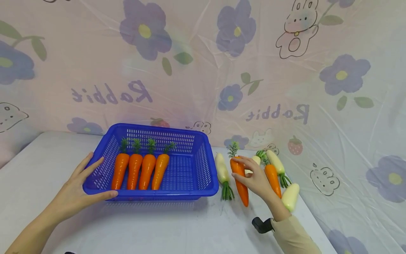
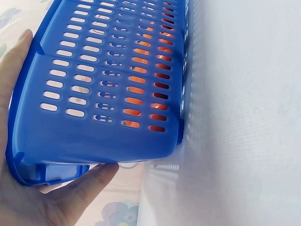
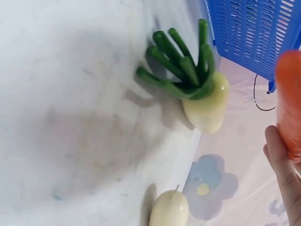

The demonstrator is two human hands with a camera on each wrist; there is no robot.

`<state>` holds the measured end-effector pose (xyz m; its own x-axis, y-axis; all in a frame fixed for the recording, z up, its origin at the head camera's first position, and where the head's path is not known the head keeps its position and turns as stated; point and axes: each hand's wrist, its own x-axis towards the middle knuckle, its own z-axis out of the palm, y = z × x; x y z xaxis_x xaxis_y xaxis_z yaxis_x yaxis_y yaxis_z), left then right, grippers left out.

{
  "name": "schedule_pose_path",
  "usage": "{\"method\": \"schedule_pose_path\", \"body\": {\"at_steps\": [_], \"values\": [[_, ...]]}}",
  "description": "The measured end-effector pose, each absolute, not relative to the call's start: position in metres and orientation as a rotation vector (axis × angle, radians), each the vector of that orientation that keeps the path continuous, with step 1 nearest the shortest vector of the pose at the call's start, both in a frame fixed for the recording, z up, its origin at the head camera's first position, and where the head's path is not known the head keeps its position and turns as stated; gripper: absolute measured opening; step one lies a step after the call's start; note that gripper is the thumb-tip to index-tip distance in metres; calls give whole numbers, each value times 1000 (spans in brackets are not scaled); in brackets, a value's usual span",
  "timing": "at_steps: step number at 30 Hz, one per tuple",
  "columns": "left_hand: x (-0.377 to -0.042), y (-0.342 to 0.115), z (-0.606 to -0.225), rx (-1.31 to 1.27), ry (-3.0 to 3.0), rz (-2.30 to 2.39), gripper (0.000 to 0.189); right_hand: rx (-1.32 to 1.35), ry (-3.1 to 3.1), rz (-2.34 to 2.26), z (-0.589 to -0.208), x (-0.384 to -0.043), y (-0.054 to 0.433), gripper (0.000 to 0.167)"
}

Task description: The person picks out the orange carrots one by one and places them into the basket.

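A blue plastic basket [image 1: 165,193] with slotted walls stands on the white table. Several orange carrots [image 1: 134,171] with green tops lie side by side in its left and middle part. My left hand [image 1: 71,192] holds the basket's front left corner, thumb on the front rim and fingers along the left rim. To the right of the basket, my right hand [image 1: 253,176] pinches another carrot [image 1: 242,192] near its thick end, leafy top pointing away and tip toward me. In the right wrist view, that carrot [image 3: 289,103] shows only partly at the edge.
A white radish [image 1: 222,169] with green stems lies between the basket and my right hand. Beyond that hand are one more carrot [image 1: 272,178] and white radishes [image 1: 275,162], one [image 1: 290,197] near the table's right edge. A patterned curtain [image 1: 196,70] hangs behind.
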<state>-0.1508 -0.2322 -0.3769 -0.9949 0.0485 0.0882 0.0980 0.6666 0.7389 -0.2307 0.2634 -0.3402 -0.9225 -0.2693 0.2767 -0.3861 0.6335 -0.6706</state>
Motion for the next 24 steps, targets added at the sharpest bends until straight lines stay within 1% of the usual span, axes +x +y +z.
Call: {"method": "schedule_pose_path", "body": {"at_steps": [15,24], "values": [[-150,-232,-376,-147,-2783,-1258,106,639,-2699,1026,-303,-247,239,49],[-149,-231,-373,-138,-2792,-1266,106,672,-2719,1045,-285,-256,225,50]]}}
